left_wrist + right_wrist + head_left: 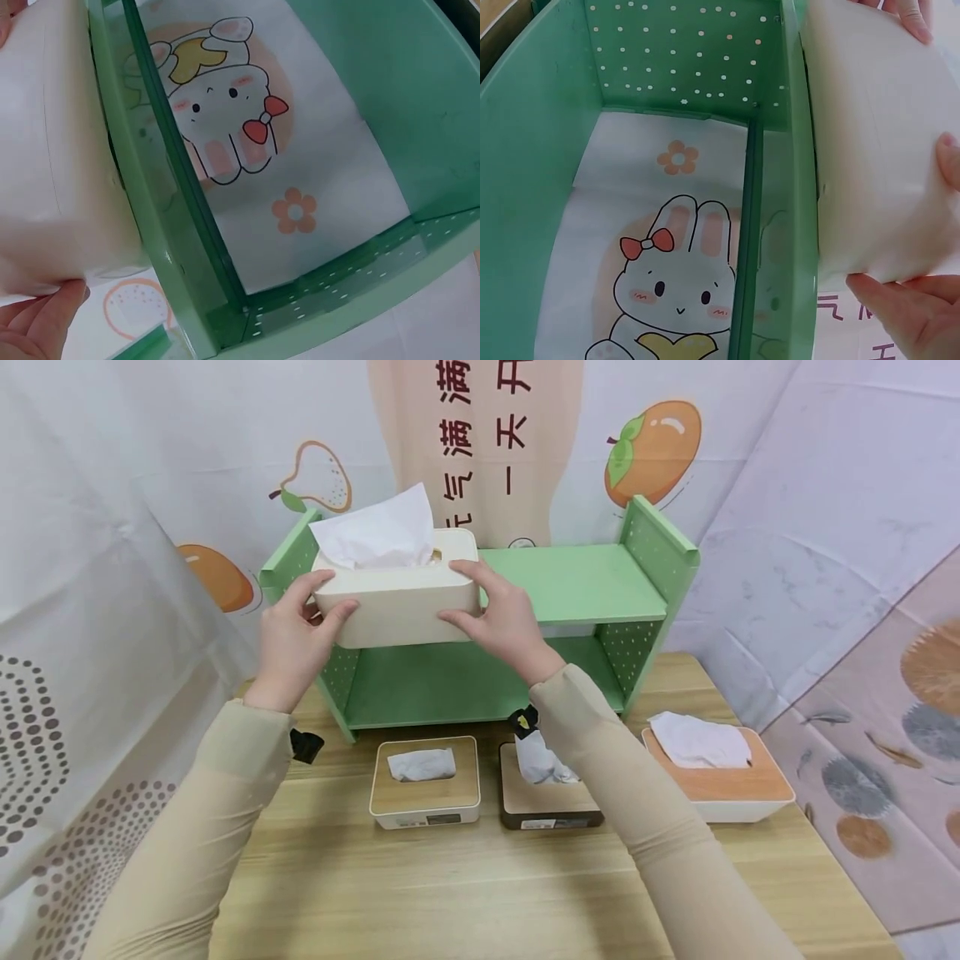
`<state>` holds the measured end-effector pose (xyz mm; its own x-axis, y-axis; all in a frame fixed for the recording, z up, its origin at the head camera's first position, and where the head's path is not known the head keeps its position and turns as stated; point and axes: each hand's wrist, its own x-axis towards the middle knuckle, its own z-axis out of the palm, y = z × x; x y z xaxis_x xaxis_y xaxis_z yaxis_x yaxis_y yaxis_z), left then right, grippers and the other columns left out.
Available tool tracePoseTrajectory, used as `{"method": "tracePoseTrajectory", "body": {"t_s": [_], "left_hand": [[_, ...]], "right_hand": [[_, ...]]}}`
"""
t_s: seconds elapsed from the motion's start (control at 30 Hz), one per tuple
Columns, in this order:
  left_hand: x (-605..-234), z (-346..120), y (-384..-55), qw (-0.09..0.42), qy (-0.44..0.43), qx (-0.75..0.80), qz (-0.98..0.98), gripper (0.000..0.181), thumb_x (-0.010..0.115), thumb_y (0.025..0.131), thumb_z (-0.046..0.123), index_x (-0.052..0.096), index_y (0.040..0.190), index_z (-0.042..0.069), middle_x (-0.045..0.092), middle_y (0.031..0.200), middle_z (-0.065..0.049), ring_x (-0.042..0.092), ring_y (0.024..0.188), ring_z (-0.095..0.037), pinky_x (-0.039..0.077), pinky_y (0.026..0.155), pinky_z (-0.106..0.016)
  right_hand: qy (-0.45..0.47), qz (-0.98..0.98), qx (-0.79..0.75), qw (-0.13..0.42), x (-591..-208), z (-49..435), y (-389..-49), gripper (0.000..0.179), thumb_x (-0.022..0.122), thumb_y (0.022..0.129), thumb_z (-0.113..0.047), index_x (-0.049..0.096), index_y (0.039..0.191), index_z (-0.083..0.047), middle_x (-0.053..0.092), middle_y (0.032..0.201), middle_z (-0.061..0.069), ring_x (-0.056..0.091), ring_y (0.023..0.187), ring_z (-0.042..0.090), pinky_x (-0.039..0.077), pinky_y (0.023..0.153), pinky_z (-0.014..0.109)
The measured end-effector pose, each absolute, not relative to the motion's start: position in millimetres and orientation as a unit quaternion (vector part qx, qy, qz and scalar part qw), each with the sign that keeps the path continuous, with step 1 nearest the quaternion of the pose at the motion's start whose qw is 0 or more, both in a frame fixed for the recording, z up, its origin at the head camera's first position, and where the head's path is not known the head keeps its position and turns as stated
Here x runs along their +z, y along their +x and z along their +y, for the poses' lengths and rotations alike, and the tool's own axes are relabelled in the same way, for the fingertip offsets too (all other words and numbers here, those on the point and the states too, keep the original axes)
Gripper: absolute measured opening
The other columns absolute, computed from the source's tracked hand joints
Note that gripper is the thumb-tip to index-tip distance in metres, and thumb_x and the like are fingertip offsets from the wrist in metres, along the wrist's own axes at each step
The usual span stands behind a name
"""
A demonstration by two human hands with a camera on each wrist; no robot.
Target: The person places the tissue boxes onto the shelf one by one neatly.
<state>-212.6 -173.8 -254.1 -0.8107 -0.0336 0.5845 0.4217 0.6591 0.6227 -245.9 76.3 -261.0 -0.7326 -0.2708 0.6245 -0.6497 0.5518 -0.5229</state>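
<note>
A white rectangular tissue box (405, 614) with rounded corners is pinched at its two ends by the left hand (296, 631) and the right hand (508, 622); it is held between them at the left part of a green two-tier shelf (581, 581). Whether its base touches the upper tier cannot be told.

Beyond the hands, dark red Chinese characters (455, 437) are printed on a white cloth backdrop (247, 418) — 满满, 气 and 元 in one column, 天 and 一 in another. Fruit drawings are printed beside them, and in the wrist views a cartoon rabbit (679, 289) with a red bow is framed by the shelf.

Below the hands, small labels are borne by a white box with a pale wooden lid (425, 797) and a dark brown box with a wooden lid (536, 802); their print is too small to be read. A white box with an orange-brown wooden lid (720, 787) is placed farther to the right — all three on a pale wood-grain counter (450, 902). Grey-dotted cloth (30, 752) is hung left of the left hand.
</note>
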Motion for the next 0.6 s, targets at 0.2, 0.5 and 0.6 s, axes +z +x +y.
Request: {"method": "tracePoseTrajectory", "body": {"t_s": [0.2, 0.5, 0.6], "left_hand": [[-249.5, -176.4, -221.0, 0.266, -0.092, -0.375, -0.883, 0.05, 0.066, 0.089, 0.032, 0.054, 0.132, 0.009, 0.057, 0.131, -0.018, 0.062, 0.108, -0.035, 0.052, 0.087, -0.046], [-242.8, -178.7, -227.6, 0.23, -0.079, -0.4, -0.884, 0.054, 0.064, 0.088, 0.038, 0.053, 0.134, 0.013, 0.055, 0.136, -0.011, 0.06, 0.114, -0.031, 0.052, 0.088, -0.046], [-241.0, -178.9, -228.1, 0.212, -0.066, -0.42, -0.88, 0.054, 0.065, 0.088, 0.038, 0.052, 0.135, 0.014, 0.054, 0.137, -0.009, 0.059, 0.116, -0.03, 0.051, 0.09, -0.045]], "right_hand": [[0.252, -0.86, 0.391, 0.212, -254.9, 74.4, -254.2, 0.06, 0.078, 0.078, -0.026, 0.054, 0.132, -0.012, 0.06, 0.129, 0.008, 0.04, 0.063, 0.021, 0.033, 0.062, 0.027], [0.224, -0.87, 0.407, 0.163, -246.5, 73.0, -258.2, 0.062, 0.077, 0.079, -0.028, 0.051, 0.134, -0.015, 0.056, 0.134, 0.008, 0.054, 0.092, 0.022, 0.039, 0.071, 0.03], [0.219, -0.871, 0.414, 0.15, -245.0, 71.8, -259.4, 0.062, 0.077, 0.079, -0.027, 0.051, 0.134, -0.015, 0.055, 0.135, 0.008, 0.055, 0.105, 0.022, 0.045, 0.079, 0.033]]}}
